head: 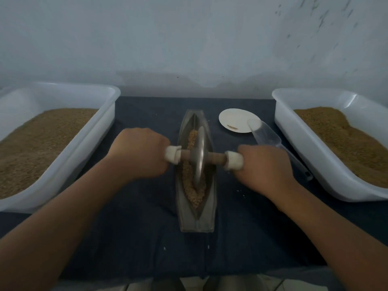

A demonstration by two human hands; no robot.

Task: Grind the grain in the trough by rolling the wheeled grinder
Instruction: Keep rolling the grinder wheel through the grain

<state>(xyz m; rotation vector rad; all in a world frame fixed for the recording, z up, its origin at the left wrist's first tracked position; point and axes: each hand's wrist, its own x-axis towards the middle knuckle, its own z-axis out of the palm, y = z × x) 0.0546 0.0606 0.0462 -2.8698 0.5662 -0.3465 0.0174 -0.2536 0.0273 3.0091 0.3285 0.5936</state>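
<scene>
- The tabletop (136,238), under a dark cloth, carries everything. A white tub (98,131) of brown grain sits at its left edge and a second tub (298,148) at its right edge.
- The trough (197,219) lies mid-tabletop, its length running from the near edge toward the far edge. It looks like heavy, stiff metal that should stay put under load, though the cloth beneath might let it creep.
- The wheeled grinder (199,156) stands upright in the trough's groove. Its metal disc is probably weighty and rigid, with a thin rim that could tip sideways if the axle is not kept level.
- The left hand (138,153) has its fingers wrapped round the left white-wrapped handle (172,155), and the right hand (266,164) grips the right one (233,160). These padded ends look like the sound places to hold, with even pressure on both sides.
- The grain (193,192) fills the groove around the disc. It is loose and light and likely to spill over the sides.
</scene>
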